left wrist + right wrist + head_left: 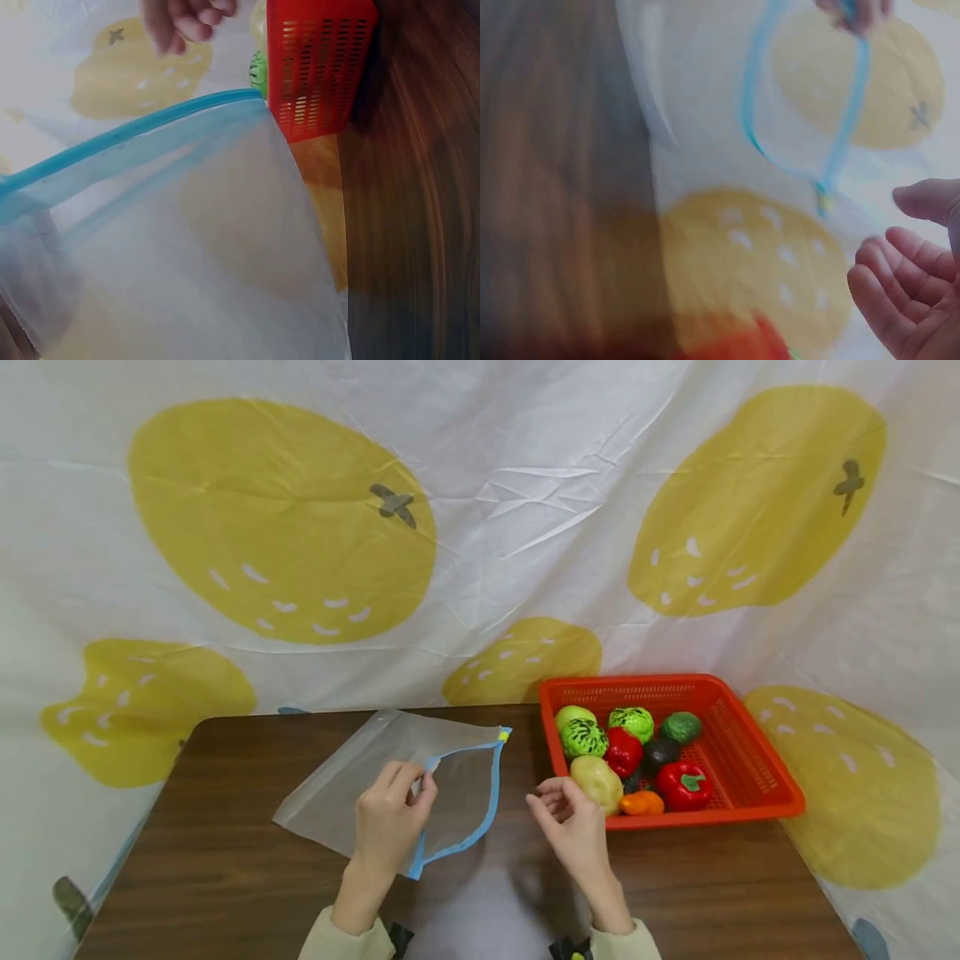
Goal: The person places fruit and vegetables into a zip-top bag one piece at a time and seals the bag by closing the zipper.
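Observation:
A clear zip bag point(337, 785) with a blue-edged mouth and a yellow slider lies toward the left of the table. My left hand point(390, 818) pinches one blue edge of its mouth, and the mouth gapes toward the right. The right hand point(573, 827) holds nothing, its fingers loosely curled beside the front left corner of a red basket point(757, 752). Nearest to that hand in the basket is a pale yellow-green potato-like piece point(597, 783). In the right wrist view, the right palm point(922, 300) shows bare, thumb apart from the fingers.
Several toy vegetables and fruits fill the basket's left side, among them a red bell pepper point(684, 786), an orange piece point(642, 803), a dark avocado point(660, 753) and green mottled balls point(584, 738). Behind the brown table point(247, 893) hangs a white cloth point(495, 527) with yellow fruit prints.

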`<state>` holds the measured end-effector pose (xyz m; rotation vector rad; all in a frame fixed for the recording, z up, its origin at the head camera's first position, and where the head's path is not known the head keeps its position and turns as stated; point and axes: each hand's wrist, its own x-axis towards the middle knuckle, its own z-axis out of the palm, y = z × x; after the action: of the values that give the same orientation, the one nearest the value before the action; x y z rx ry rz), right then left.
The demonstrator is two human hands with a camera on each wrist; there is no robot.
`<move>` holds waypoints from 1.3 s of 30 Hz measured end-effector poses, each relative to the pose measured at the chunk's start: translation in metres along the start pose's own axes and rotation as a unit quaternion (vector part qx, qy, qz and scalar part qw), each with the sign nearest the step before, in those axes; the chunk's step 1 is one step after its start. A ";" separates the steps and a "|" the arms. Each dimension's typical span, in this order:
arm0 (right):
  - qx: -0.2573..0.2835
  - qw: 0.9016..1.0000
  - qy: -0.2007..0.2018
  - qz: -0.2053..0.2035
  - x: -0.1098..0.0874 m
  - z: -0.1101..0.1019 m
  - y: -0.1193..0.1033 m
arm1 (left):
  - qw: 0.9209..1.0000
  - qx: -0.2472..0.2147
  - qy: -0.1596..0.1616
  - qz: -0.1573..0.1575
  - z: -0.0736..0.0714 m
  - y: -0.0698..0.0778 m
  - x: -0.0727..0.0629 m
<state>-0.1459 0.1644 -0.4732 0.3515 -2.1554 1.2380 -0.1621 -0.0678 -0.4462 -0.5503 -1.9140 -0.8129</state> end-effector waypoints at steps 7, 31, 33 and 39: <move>-0.186 0.983 0.008 0.004 0.028 -0.039 0.028 | 1.000 0.006 0.001 0.008 0.000 0.001 0.001; -0.282 0.923 -0.182 0.189 0.040 -0.049 0.050 | 1.000 -0.005 0.000 -0.004 0.000 -0.004 -0.003; -0.284 0.921 -0.184 0.195 0.039 -0.048 0.051 | 1.000 -0.006 0.001 -0.004 0.000 -0.004 -0.004; -0.285 0.921 -0.167 0.207 0.039 -0.045 0.051 | 1.000 -0.002 0.000 -0.005 -0.001 -0.004 -0.002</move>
<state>-0.1851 0.2323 -0.4670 -0.1687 -2.8679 0.7157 -0.1634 -0.0714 -0.4489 -0.5439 -1.9163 -0.8244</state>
